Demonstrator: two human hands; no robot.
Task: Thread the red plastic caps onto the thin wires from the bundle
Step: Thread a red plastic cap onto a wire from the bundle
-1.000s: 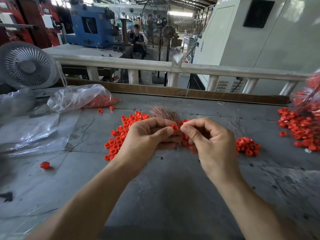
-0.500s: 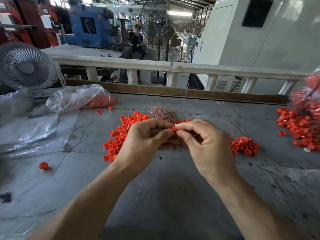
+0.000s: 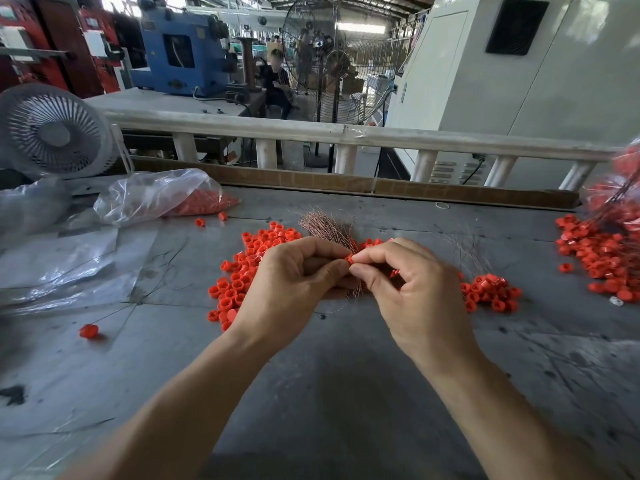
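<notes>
- Head view: since a second ago our two hands have closed the gap between them; the right hand point(image 3: 420, 292) has come left and its fingertips now meet those of the left hand point(image 3: 294, 282) at the middle of the tabletop point(image 3: 329, 393).
- Between those fingertips sits one red cap point(image 3: 349, 259), which now shows only as a sliver. The left thumb and forefinger are curled and pinch it, and the right thumb and forefinger are curled in against it from the other side.
- We see the wire bundle point(image 3: 327, 228) fanning out just beyond the left hand, thin and coppery-pink, its near end hidden under the fingers; we cannot tell which single wire is being worked.
- Loose red caps point(image 3: 249, 268) lie in a heap left of the hands, small open-topped rings; a smaller cluster point(image 3: 490, 292) lies right of them.
- A clear plastic bag point(image 3: 156, 195) holding more caps lies at the far left.
- We can read no writing or label anywhere.
</notes>
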